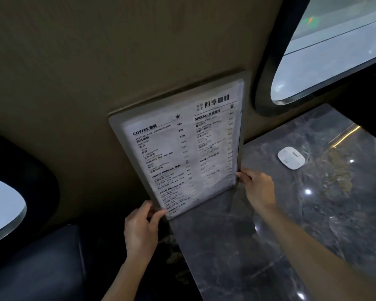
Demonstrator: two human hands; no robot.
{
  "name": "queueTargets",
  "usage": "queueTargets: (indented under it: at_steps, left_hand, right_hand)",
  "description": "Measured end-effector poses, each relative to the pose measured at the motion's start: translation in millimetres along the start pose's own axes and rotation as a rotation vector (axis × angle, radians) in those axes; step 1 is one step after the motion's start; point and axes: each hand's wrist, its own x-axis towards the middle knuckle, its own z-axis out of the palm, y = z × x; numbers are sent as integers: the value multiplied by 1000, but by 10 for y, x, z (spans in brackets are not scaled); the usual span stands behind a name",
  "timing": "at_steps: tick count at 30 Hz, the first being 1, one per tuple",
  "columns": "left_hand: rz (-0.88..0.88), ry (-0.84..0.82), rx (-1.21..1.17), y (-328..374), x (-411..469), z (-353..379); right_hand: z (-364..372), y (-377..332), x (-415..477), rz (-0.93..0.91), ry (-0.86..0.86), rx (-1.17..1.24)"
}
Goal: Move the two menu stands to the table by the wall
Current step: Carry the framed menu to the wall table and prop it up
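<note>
A clear acrylic menu stand with a white printed coffee menu stands tilted against the beige wall, at the left end of the dark marble table. My left hand grips its lower left corner. My right hand pinches its lower right edge. Its bottom edge is at the table's left end; whether it rests there I cannot tell. Only one menu stand is in view.
A small white oval device lies on the table to the right. A rounded window with a dark frame sits above the table. A dark upholstered seat is at lower left, below another window.
</note>
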Motion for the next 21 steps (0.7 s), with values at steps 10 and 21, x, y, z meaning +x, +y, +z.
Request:
queueTargets:
  at_steps: [10, 21]
  left_hand:
    - [-8, -6, -5, 62, -23, -25]
    - [-76, -76, 102, 201, -313, 44]
  right_hand:
    - [11, -8, 8, 29, -55, 29]
    - [-304, 299, -451, 88, -108, -65]
